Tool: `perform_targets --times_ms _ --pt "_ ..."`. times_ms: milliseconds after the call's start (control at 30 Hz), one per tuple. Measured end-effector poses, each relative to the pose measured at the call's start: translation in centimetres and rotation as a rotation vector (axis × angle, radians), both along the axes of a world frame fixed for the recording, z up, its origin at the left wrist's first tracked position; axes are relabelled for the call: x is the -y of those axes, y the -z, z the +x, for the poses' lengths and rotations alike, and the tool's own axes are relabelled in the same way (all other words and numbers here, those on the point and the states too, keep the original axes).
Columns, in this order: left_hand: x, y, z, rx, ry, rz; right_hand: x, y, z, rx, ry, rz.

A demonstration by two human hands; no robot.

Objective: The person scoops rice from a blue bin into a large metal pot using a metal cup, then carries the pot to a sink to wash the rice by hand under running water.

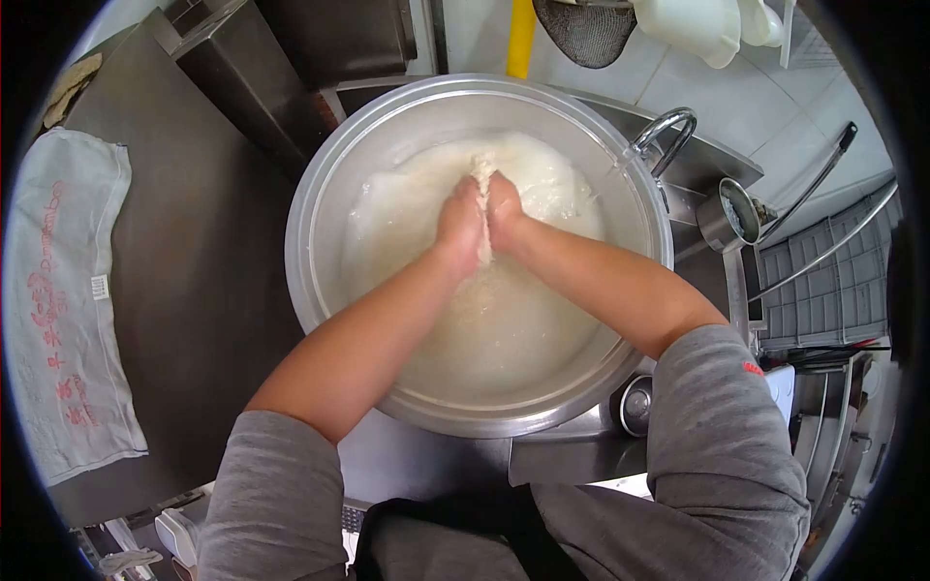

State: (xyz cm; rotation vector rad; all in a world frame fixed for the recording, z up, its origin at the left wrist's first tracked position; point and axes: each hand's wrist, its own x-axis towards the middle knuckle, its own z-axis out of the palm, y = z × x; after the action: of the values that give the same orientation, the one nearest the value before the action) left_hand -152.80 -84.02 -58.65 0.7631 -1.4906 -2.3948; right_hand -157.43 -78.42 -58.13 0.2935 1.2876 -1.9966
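A large round metal pot (308, 290) holds cloudy, milky water (402, 218). Over its middle, my left hand (459, 228) and my right hand (504, 211) are cupped side by side, pressed close together. Between them lies a wet clump of white rice (482, 172), showing above the fingertips and along the gap between the palms. The fingers curl around it and are partly hidden. More pale grains show faintly beneath the water near my wrists.
A curved metal faucet (666, 131) reaches the pot's right rim, with a small metal cup (725, 221) beyond it. A printed cloth sack (73, 310) lies on the left steel counter (203, 290). At the back hang a mesh strainer (586, 34) and a white jug (690, 24).
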Motion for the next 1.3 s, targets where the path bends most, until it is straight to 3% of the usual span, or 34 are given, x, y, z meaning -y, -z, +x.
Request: perform_targets --times_ms 67,167,233,300,367,433,467,533,567,600,633,667,733,767,833,867,933,1000,1067,1133,1200,1300 --pt "0.8 -1.7 0.3 0.02 0.076 0.056 -0.2 -2.4 1.3 0.0 0.087 -0.055" --pt "0.5 -4.2 1.3 0.063 0.132 0.235 0.5 -1.5 2.0 -0.051 0.077 -0.163" --pt "-1.2 -3.7 1.5 0.118 0.117 0.049 0.1 -0.9 1.6 -0.077 0.08 -0.226" --pt "-0.6 -2.5 0.4 -0.004 0.058 0.005 -1.0 -1.3 0.9 0.007 -0.023 -0.377" --pt "1.8 -3.0 0.5 0.008 0.187 0.238 0.4 -1.2 2.4 0.077 0.069 -0.471" --pt "1.5 -3.7 0.8 0.052 0.162 0.22 0.8 -1.8 2.6 -0.297 0.082 -0.03" --pt "1.0 -4.2 0.7 0.007 0.172 0.156 1.3 0.8 -0.6 -0.255 0.056 -0.074" --pt "1.5 -3.4 0.1 0.067 0.32 0.076 1.1 4.0 -7.2 -1.376 -0.205 0.517" --pt "2.5 -2.6 -0.5 0.063 0.318 0.078 0.4 1.6 -8.6 -1.448 -0.471 0.819" --pt "3.7 -1.5 -0.6 0.113 0.431 -0.539 -0.4 -0.6 -9.4 -1.484 -0.75 1.118" --pt "4.8 -0.5 -0.3 0.165 0.526 -1.164 -1.6 1.5 -11.0 -1.617 -0.772 1.206" --pt "6.2 0.8 0.1 0.173 0.522 -1.169 -3.0 3.5 -12.6 -1.753 -0.787 1.295" --pt "8.0 2.6 1.1 0.631 0.767 -1.551 -4.5 3.1 -13.8 -1.594 -1.235 1.552" --pt "7.8 2.1 1.7 0.639 0.763 -1.542 -5.7 2.5 -13.2 -1.551 -1.315 1.554" --pt "6.9 0.4 3.1 1.118 0.739 -1.41 -8.2 0.3 -11.4 -1.502 -1.416 1.541" --pt "7.3 0.1 3.7 1.132 0.752 -1.394 -9.4 -1.1 -10.3 -1.482 -1.476 1.441" --pt "8.3 0.1 5.1 1.124 1.144 -1.193 -12.3 1.2 -9.6 -1.444 -1.553 1.324" --pt "7.3 1.3 6.2 1.061 1.136 -1.241 -14.0 6.1 -11.4 -0.614 -1.432 1.231" --pt "5.1 -0.1 7.9 0.994 1.117 -1.284 -13.7 3.5 -6.7 -0.512 -1.375 1.172" --pt "1.8 -5.1 10.2 0.873 1.01 -1.017 -12.8 2.6 -3.4 -0.343 -1.331 1.205" --pt "0.6 -3.5 11.0 0.806 1.002 -0.871 -12.0 2.8 -0.9 -0.248 -1.31 1.252" --pt "-0.1 -1.4 10.2 0.575 0.972 -0.556 -10.7 1.7 3.7 -0.163 -0.984 0.901"
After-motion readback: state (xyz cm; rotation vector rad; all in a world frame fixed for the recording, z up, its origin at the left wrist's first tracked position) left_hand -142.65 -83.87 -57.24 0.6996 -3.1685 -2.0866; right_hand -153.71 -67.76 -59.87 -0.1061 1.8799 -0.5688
